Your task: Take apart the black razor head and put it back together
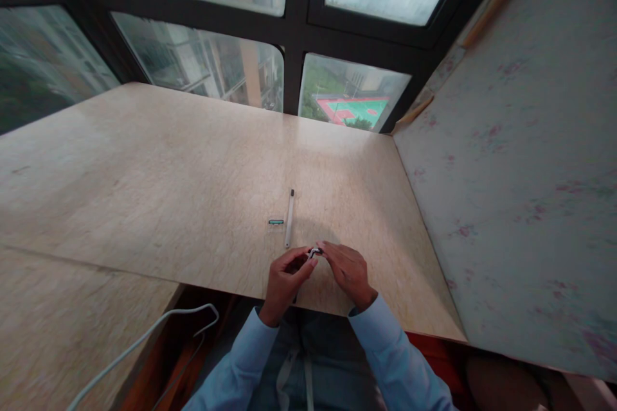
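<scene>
My left hand (285,279) and my right hand (348,270) meet over the near edge of a beige marble-look table (168,167). Both are closed in a pinch on a small dark and white part (314,252) held between their fingertips; I cannot make out what it is. Just beyond the hands a slim white pen-like stick (290,218) lies on the table, pointing away from me. A short teal and dark piece (276,221) lies to its left, apart from it.
A dark-framed window (294,32) runs along the table's far side. A pale wall panel (520,160) with faint pink marks borders the table on the right. A white cable (144,337) hangs below the table's near left edge.
</scene>
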